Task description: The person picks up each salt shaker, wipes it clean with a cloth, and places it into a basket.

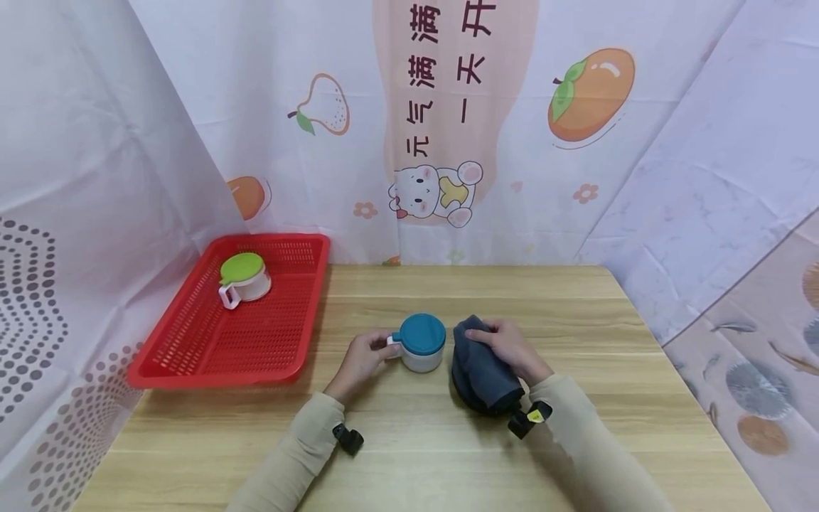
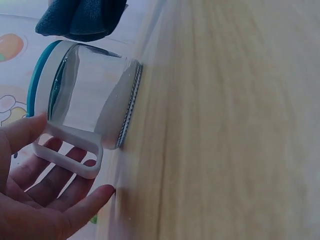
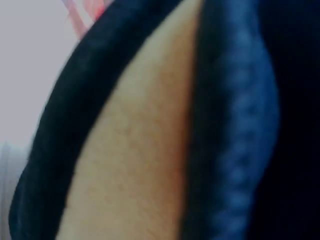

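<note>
A clear seasoning jar [image 1: 421, 348] with a blue lid and a white side handle stands upright on the wooden table. My left hand [image 1: 366, 359] pinches its handle [image 2: 75, 150]; in the left wrist view the thumb lies against the top of the handle near the lid, with fingers behind. Pale contents slope inside the glass. To the right of the jar, my right hand [image 1: 512, 348] grips a folded dark grey-blue cloth [image 1: 483, 366], thumb on top. That cloth [image 2: 82, 20] hangs close by the jar's lid. Dark blurred cloth [image 3: 235, 125] covers most of the right wrist view.
At the left stands a red perforated plastic basket [image 1: 220, 380]. Inside it sits a similar jar [image 1: 252, 286] with a green lid and white handle. A printed curtain [image 1: 512, 235] hangs behind the wooden table [image 1: 422, 462], and more fabric flanks both sides.
</note>
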Motion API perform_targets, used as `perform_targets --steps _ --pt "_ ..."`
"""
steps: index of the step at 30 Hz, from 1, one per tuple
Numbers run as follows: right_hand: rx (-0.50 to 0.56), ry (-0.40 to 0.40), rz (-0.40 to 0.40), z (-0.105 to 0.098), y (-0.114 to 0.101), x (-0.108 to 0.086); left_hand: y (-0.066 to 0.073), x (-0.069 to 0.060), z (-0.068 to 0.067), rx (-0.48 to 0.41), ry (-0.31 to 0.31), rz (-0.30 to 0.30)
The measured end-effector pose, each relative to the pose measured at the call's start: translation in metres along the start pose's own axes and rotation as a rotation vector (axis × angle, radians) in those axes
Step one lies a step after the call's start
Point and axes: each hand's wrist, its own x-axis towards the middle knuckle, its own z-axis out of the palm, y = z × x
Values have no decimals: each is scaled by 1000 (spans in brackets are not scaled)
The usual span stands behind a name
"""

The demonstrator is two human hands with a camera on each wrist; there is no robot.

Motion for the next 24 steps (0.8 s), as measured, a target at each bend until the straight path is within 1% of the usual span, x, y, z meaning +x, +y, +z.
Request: perform_targets --steps 7,10,14,17,21,24 --pt "-62 29 -53 -5 -7 1 0 -1 1 19 11 16" --pt "-122 41 -87 -6 -11 1 0 -1 1 38 11 14" --pt "-229 74 -157 -7 -17 1 0 -1 1 54 3 11" --pt "-329 108 -238 -7 -21 2 -1 -1 0 52 -1 20" --pt "-480 159 -389 -3 -28 1 -1 -1 0 53 0 33" --pt "-565 185 -473 3 -34 1 -2 -1 -1 52 1 29"
